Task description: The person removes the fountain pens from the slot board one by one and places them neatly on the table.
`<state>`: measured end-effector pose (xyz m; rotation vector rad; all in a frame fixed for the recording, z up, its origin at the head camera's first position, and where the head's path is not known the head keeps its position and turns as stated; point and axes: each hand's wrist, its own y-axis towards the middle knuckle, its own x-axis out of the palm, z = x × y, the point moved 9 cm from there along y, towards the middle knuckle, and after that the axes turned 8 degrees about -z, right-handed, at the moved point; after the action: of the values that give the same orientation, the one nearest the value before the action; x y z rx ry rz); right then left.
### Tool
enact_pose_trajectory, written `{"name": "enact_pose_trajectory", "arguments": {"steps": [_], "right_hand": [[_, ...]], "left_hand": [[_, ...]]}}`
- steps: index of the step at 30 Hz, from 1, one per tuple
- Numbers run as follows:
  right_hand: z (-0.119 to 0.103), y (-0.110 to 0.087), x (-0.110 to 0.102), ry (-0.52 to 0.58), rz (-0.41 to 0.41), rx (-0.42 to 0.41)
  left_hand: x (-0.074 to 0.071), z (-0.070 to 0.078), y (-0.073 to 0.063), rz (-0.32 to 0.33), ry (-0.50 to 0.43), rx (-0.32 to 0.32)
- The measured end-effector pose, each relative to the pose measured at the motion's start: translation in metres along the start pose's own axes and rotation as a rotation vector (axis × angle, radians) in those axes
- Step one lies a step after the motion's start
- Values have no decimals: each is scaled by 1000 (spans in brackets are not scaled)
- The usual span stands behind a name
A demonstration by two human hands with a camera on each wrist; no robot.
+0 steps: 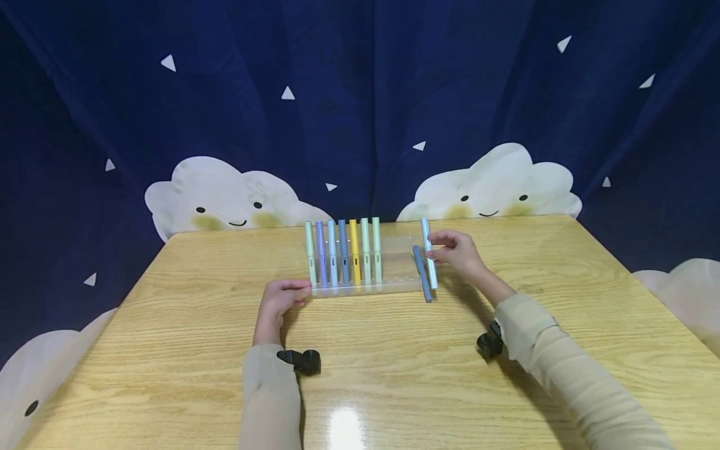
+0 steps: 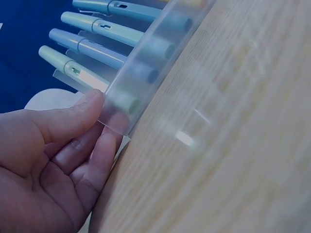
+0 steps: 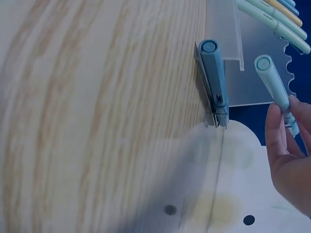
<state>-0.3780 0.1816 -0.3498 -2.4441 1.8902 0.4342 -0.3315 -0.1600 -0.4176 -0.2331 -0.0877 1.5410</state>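
A clear plastic pen rack (image 1: 402,286) stands on the table with several pens side by side in its left part, among them a yellow pen (image 1: 355,250) and a purple pen (image 2: 87,47). My left hand (image 1: 284,299) pinches the rack's front left corner, thumb on top and fingers underneath. In my right hand (image 1: 457,253) a light blue pen (image 1: 432,272) is pinched between thumb and fingers, held upright near the rack's right end. Just left of it, a dark blue pen (image 3: 214,73) lies slanted on the table beside that end of the rack.
The wooden table (image 1: 394,362) runs back to a dark blue curtain (image 1: 360,94) with white cloud shapes. A small black device (image 1: 300,360) sits at the left wrist, another black device (image 1: 490,340) at the right wrist.
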Motion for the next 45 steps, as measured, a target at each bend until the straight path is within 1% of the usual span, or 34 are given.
{"name": "enact_pose_trajectory", "arguments": {"steps": [3,9,16,21,28,35,45], "right_hand": [[5,0,-2,-9,0,51],[20,2,-3,-44,-29,155],[32,3,-4,-87,-55,219],[42,4,-4,-129,-58,283],[50,4,-1,-127,-84,320],[53,7,0,-138,-75,356],[53,6,0,-222,-57,373]], "left_hand": [[-1,1,-1,15,17,10],[-3,4,-3,65,61,21],[-4,5,-3,104,76,16],[-5,4,-3,109,84,12],[-5,2,-3,112,73,22],[-5,2,-4,112,63,10],[-5,0,-4,100,40,-4]]}}
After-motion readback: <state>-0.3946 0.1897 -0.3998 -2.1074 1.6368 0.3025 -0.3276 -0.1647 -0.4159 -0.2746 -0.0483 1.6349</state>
